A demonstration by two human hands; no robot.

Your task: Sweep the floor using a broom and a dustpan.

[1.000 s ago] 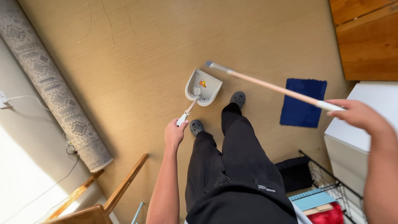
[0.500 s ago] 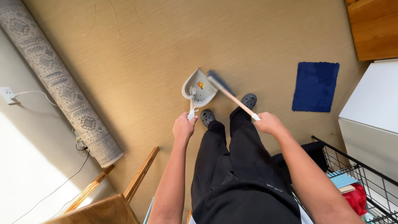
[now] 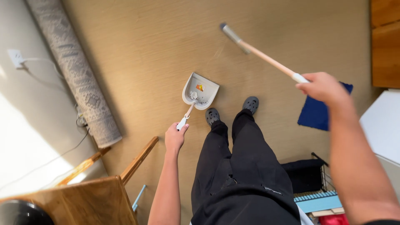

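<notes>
My left hand [image 3: 175,136] grips the handle of a light grey dustpan [image 3: 200,90] that hangs low over the tan floor, just ahead of my grey shoes. Some pale scraps and a small orange bit lie inside the pan. My right hand [image 3: 323,88] holds the white end of a wooden broom stick [image 3: 260,56], raised up and away from the pan. The broom's far tip points to the upper left and looks blurred.
A rolled grey patterned rug [image 3: 73,71] lies along the wall at left, by a white cable and a wall outlet [image 3: 16,57]. A wooden piece of furniture [image 3: 83,200] sits at lower left. A blue mat [image 3: 318,112], a white cabinet [image 3: 381,121] and a wire basket [image 3: 318,187] are at right.
My right hand has lifted the broom up and out to the right, away from the dustpan. The dustpan stays held low near my feet.
</notes>
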